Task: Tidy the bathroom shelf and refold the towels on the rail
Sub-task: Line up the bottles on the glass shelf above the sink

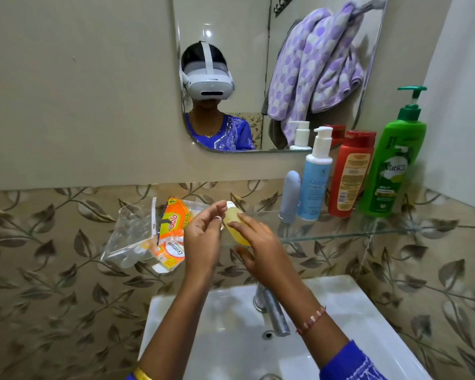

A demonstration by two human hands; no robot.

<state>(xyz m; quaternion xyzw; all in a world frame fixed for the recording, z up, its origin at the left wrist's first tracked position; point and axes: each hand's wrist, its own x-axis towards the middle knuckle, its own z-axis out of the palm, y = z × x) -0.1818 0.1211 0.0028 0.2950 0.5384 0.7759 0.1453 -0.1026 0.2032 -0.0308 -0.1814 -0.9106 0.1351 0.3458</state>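
A small yellow bottle [235,226] with a white cap is held over the glass shelf [368,231], my right hand [258,248] gripping its body. My left hand [203,237] is beside it with fingers spread, fingertips near the cap; whether they touch it I cannot tell. On the shelf's right end stand a grey tube [290,197], a blue pump bottle [316,176], a red bottle [350,174] and a green pump bottle [394,157]. Orange scrub-pad packets [173,226] and a clear plastic bag [130,234] lie at the left end. A purple dotted towel [316,72] shows in the mirror, bunched on a rail.
Below the shelf sits a white washbasin [340,305] with a steel tap [272,311] sticking up under my right forearm. The mirror [231,23] hangs above the shelf. A white wall [464,105] closes in at the right beside the green bottle.
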